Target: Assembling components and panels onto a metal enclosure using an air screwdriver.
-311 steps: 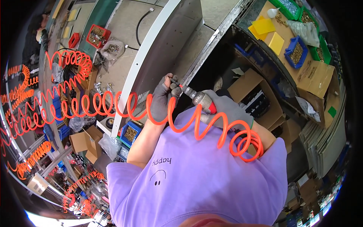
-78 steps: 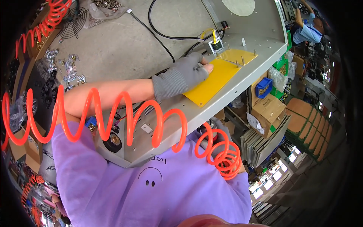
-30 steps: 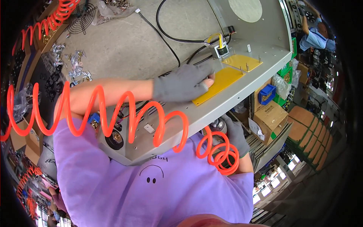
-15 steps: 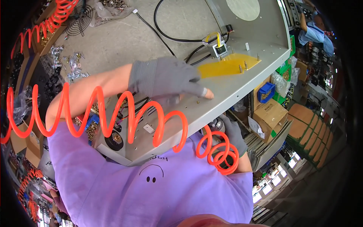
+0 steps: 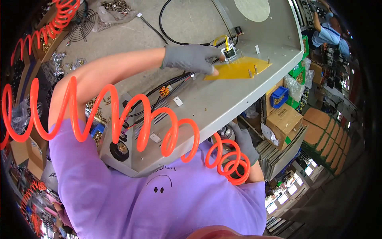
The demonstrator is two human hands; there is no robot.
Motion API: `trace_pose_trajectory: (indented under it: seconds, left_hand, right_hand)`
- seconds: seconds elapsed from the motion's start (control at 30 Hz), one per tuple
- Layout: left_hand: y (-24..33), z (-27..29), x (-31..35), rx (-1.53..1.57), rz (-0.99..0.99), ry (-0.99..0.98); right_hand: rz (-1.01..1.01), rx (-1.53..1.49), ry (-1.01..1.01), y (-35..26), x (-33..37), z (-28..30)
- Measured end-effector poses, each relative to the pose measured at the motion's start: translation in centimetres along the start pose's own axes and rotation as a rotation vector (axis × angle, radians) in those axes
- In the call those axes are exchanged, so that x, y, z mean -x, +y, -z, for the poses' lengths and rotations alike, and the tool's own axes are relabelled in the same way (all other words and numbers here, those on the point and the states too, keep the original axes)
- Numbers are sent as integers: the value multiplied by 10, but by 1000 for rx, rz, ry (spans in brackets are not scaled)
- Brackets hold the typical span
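My left hand (image 5: 191, 58), in a grey glove with bare fingertips, reaches across the grey metal housing (image 5: 223, 106). Its thumb and fingers are apart, with the thumb at the left end of a yellow sheet (image 5: 234, 71). The other fingertips are beside a small transformer (image 5: 229, 53) with yellow wires; whether they touch it I cannot tell. Several metal studs stand up through the sheet. Below the housing's near edge, my right hand (image 5: 246, 142), also gloved, is closed around a metal air tool (image 5: 227, 131), mostly hidden by the hand and a red coiled hose (image 5: 234, 161).
Another red coiled hose (image 5: 105, 89) crosses in front of my left arm. Black cables, a wound coil (image 5: 164, 91) and a black wheel (image 5: 119, 151) lie at the housing's left. Loose screws (image 5: 75, 63) and a fan guard (image 5: 81, 26) are far left. Blue bin (image 5: 279, 96) and carton (image 5: 283, 119) stand right.
My left hand has moved away from me, from the housing's near part to the yellow sheet and transformer. The coil and a white tab show now. My right hand has barely moved.
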State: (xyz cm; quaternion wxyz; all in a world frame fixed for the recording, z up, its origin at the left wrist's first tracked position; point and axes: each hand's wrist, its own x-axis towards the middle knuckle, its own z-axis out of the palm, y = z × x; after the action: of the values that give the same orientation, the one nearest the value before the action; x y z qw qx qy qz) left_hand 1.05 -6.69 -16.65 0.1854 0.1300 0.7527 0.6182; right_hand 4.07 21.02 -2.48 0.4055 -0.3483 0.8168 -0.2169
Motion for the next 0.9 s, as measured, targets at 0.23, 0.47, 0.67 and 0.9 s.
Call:
trace_pose_trajectory:
  seconds: [0.23,0.47,0.67,0.9]
  left_hand:
    - [-7,-2,-31,203,63,-137]
    - [-11,-8,-4,763,257,-322]
    - [-13,-7,18,978,167,-572]
    - [9,-8,36,940,74,-495]
  right_hand:
    - [2,-1,12,1,2,-4]
    - [-22,-20,-22,-2,1,-2]
    - [-7,-13,-18,-1,1,-3]
    - [-25,-39,-27,-2,2,-6]
